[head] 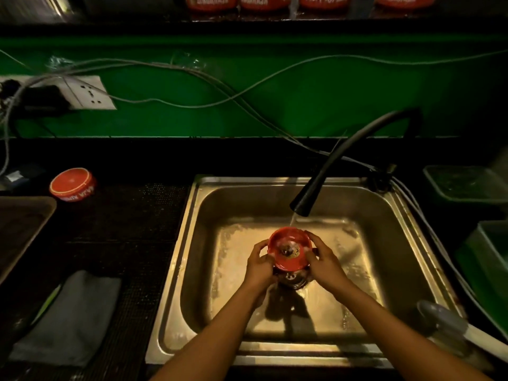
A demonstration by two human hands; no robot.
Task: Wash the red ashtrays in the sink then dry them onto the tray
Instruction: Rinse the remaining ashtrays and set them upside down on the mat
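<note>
The ashtray (290, 250) was held over the middle of the sink (384, 215), just above the drain (292, 280), with the tap (302, 206) running a thin stream onto its far rim. It sat mouth up, tipped a little toward the person, so the dark residue at its centre showed. Being round, it had no real long axis; its opening pointed up and slightly near.

The left hand (259, 266) gripped its left side with curled fingers, and the right hand (323, 261) clasped the right side, thumb over the rim.

To rinse it well, the bowl probably wanted shifting far a touch so the water struck the dirty centre, then tilting to pour the dirt out toward the drain while one hand rubbed the inside. A wet glazed bowl would likely be slippery, so a firm two-sided hold mattered.

On the counter to the left lay a grey cloth (71, 320), the tray (24, 224) at the left edge, and a second ashtray (72, 184) farther back. More red ashtrays (264, 2) stood on the shelf above.
</note>
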